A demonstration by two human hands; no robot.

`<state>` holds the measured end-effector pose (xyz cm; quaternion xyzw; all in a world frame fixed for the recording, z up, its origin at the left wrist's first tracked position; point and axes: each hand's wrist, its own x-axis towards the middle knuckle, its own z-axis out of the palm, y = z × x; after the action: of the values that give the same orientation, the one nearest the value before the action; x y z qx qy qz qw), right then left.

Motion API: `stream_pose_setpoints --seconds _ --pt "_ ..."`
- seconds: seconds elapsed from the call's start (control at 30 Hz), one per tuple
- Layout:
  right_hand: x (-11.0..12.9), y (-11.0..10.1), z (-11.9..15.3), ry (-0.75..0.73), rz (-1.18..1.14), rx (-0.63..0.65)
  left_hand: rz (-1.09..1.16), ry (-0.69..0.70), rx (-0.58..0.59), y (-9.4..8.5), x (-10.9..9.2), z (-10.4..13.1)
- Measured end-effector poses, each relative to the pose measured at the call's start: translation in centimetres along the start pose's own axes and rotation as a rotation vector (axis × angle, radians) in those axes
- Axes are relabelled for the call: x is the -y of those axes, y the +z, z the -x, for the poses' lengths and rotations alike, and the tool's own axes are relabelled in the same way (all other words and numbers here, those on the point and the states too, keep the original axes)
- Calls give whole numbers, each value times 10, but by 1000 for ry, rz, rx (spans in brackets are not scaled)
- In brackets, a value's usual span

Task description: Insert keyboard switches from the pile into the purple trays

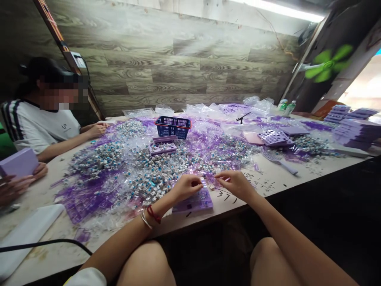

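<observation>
A purple tray-like piece with small clear and blue parts on it lies at the table's front edge. Over its upper part is my left hand, thumb and forefinger pressed together; what they hold, if anything, is too small to name. My right hand is just right of the piece, its thumb and forefinger nearly meeting near a small pale block; its grip is too small to make out. A big heap of small white and blue parts spreads beyond my left hand.
A blue basket stands behind the heap. At the right lie a grey brush, purple panels and stacked purple pieces. A co-worker sits at the left; nearer, another person's hands hold a purple box. Purple plastic scraps lie front left.
</observation>
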<state>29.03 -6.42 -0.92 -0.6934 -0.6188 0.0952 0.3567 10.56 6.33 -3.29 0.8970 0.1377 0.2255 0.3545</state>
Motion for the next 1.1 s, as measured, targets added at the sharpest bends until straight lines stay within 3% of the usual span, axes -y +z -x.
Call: stream_pose_setpoints --seconds 0.13,0.4,0.63,0.83,1.1 --pt "-2 6 -20 71 96 0 25 -35 -114 0 4 -1" --pt "-5 14 -44 144 205 -14 -31 4 -79 0 5 0" --pt "-3 7 -38 5 244 222 -72 -1 -93 0 4 0" --pt "-18 3 -41 98 296 47 -87 -30 -65 0 1 0" --pt "-35 15 -50 248 418 -7 -73 -42 -56 -2 -2 1"
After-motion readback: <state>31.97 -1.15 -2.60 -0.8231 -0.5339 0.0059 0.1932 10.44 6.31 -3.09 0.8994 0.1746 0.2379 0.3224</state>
